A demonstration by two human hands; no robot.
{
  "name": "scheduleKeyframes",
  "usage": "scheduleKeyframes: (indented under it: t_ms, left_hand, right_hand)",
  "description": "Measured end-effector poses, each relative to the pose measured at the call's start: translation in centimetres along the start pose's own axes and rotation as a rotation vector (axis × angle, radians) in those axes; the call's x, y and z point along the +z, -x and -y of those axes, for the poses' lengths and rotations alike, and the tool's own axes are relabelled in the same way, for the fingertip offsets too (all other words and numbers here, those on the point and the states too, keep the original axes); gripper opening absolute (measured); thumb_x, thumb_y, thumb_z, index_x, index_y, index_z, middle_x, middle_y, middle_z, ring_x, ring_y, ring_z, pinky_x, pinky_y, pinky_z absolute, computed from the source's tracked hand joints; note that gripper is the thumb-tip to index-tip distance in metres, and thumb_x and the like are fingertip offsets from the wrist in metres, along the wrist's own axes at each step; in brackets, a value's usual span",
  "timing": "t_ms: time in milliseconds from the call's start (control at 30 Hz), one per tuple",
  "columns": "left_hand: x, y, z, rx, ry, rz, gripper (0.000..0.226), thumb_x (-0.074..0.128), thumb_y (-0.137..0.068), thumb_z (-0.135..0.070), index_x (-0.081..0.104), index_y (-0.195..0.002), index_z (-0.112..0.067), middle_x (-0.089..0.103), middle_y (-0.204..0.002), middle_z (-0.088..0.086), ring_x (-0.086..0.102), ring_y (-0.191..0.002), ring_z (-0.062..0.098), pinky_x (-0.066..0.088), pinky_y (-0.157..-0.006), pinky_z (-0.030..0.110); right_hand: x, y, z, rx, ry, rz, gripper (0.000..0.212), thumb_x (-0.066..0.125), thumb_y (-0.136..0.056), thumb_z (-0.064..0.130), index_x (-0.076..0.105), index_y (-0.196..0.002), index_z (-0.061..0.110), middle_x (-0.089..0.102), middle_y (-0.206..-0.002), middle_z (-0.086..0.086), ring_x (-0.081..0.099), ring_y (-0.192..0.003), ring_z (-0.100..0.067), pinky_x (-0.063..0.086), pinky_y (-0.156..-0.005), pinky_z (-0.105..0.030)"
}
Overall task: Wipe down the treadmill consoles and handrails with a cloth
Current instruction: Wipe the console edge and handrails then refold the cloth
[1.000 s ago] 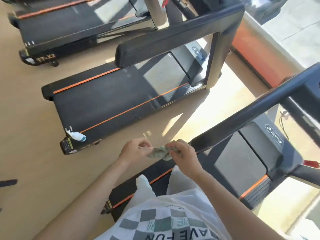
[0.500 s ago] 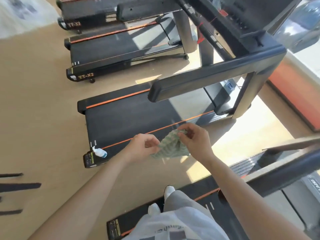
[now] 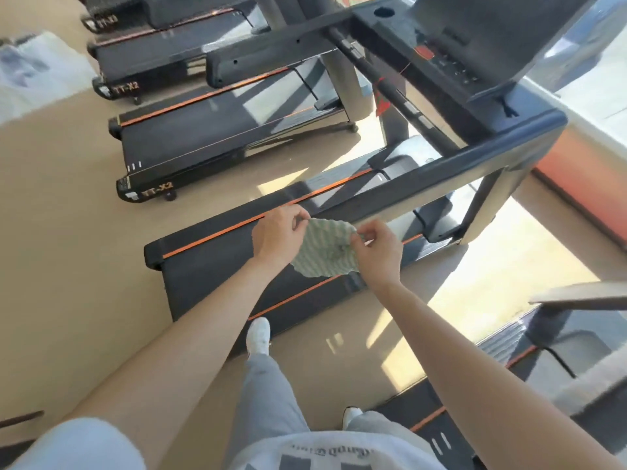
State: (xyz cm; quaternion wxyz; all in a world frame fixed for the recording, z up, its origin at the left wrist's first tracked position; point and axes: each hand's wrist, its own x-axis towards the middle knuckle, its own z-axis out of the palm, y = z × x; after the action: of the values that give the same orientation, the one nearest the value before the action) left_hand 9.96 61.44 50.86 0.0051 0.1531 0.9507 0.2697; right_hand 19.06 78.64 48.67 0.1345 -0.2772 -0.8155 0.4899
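The left hand [image 3: 279, 236] and right hand [image 3: 376, 251] each pinch an edge of the striped, seemingly green cloth [image 3: 324, 250], held above the treadmill belt [image 3: 217, 266].

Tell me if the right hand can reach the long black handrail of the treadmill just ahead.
Probably yes. The right hand pinches the green striped cloth together with the left hand, and the long black handrail runs just beyond it with nothing visible between them.

The tan floor [image 3: 68, 283] bears a row of black, orange-striped treadmills: the centre treadmill [image 3: 210, 266], two more at upper left, one at lower right. A pale bundle [image 3: 37, 69] lies at far upper left.
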Motion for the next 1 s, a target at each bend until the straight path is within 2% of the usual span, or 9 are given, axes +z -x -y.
scheduleKeyframes:
  t_ms: [100,200,300,433,567,667,767,867,1000]
  left_hand:
    - [3.5,-3.7,1.0,0.086,0.022,0.050,0.008,0.060,-0.100,-0.030,0.068,-0.100,-0.030,0.063,-0.085,-0.015,0.064,-0.084,0.016,0.054,-0.072,0.036]
    - [6.3,-7.1,3.2,0.183,0.155,0.179,0.013,0.060,-0.100,-0.027,0.068,-0.110,-0.031,0.069,-0.104,-0.013,0.066,-0.092,0.014,0.054,-0.080,0.035]
    - [7.1,-10.0,5.7,0.333,0.301,0.344,0.021,0.066,-0.097,-0.025,0.067,-0.118,-0.028,0.071,-0.106,-0.014,0.065,-0.089,0.013,0.055,-0.084,0.036]
    - [6.9,-11.8,8.9,0.452,0.424,0.591,0.026,0.069,-0.093,-0.029,0.072,-0.119,-0.026,0.073,-0.120,-0.009,0.068,-0.106,0.014,0.055,-0.094,0.040]
    - [6.7,-12.4,10.3,0.671,0.328,0.670,0.045,0.073,-0.092,-0.029,0.067,-0.135,-0.021,0.060,-0.146,-0.004,0.056,-0.126,0.016,0.049,-0.104,0.037]
    - [6.7,-13.4,10.2,0.827,0.156,0.549,0.044,0.061,-0.095,-0.041,0.066,-0.135,-0.025,0.058,-0.144,-0.002,0.050,-0.118,0.025,0.048,-0.094,0.039]
    - [6.8,-15.0,9.4,0.891,0.143,0.535,0.040,0.053,-0.099,-0.042,0.066,-0.134,-0.027,0.060,-0.127,-0.002,0.047,-0.101,0.023,0.049,-0.079,0.041]
    - [7.7,-17.2,7.6,0.915,0.182,0.656,0.041,0.054,-0.102,-0.037,0.061,-0.140,-0.023,0.056,-0.115,-0.001,0.053,-0.092,0.020,0.054,-0.072,0.042]
    - [9.3,-19.8,4.3,0.851,0.304,0.905,0.047,0.056,-0.104,-0.026,0.050,-0.151,-0.019,0.050,-0.122,-0.004,0.058,-0.100,0.013,0.056,-0.085,0.037]
  right_hand:
    - [2.2,-2.3,-0.9,0.118,0.006,-0.141,0.007,0.067,-0.090,0.019,0.062,-0.087,0.022,0.062,-0.082,0.010,0.059,-0.075,-0.013,0.040,-0.070,-0.025]
    - [4.8,-3.8,-1.6,0.248,-0.036,-0.252,0.010,0.067,-0.091,0.020,0.057,-0.090,0.020,0.062,-0.085,0.010,0.058,-0.074,-0.001,0.043,-0.069,-0.020]
    - [7.7,-4.2,-1.0,0.288,-0.008,-0.366,0.021,0.073,-0.088,0.018,0.053,-0.096,0.017,0.059,-0.092,0.009,0.063,-0.079,-0.007,0.050,-0.072,-0.027]
    - [11.4,-2.5,1.1,0.294,-0.069,-0.432,0.025,0.075,-0.088,0.007,0.059,-0.106,0.016,0.041,-0.108,0.036,0.064,-0.096,-0.005,0.057,-0.079,-0.018]
    - [14.1,-2.1,2.0,0.374,-0.003,-0.476,0.035,0.069,-0.093,0.009,0.065,-0.127,0.015,0.039,-0.129,0.006,0.059,-0.112,-0.016,0.056,-0.094,-0.026]
    - [15.1,-2.0,2.7,0.450,-0.005,-0.502,0.041,0.067,-0.096,0.017,0.061,-0.136,0.023,0.044,-0.131,0.005,0.053,-0.118,-0.015,0.054,-0.098,-0.034]
    - [15.4,-2.5,2.7,0.460,0.004,-0.521,0.045,0.068,-0.096,0.022,0.058,-0.140,0.026,0.047,-0.130,0.005,0.052,-0.120,-0.017,0.056,-0.095,-0.038]
    - [14.7,-4.0,2.3,0.484,-0.004,-0.554,0.049,0.068,-0.096,0.026,0.056,-0.143,0.024,0.050,-0.131,0.007,0.053,-0.120,-0.013,0.055,-0.097,-0.041]
    - [13.0,-6.9,1.3,0.516,-0.005,-0.606,0.052,0.065,-0.097,0.033,0.050,-0.147,0.026,0.054,-0.137,0.007,0.054,-0.120,-0.009,0.052,-0.101,-0.040]
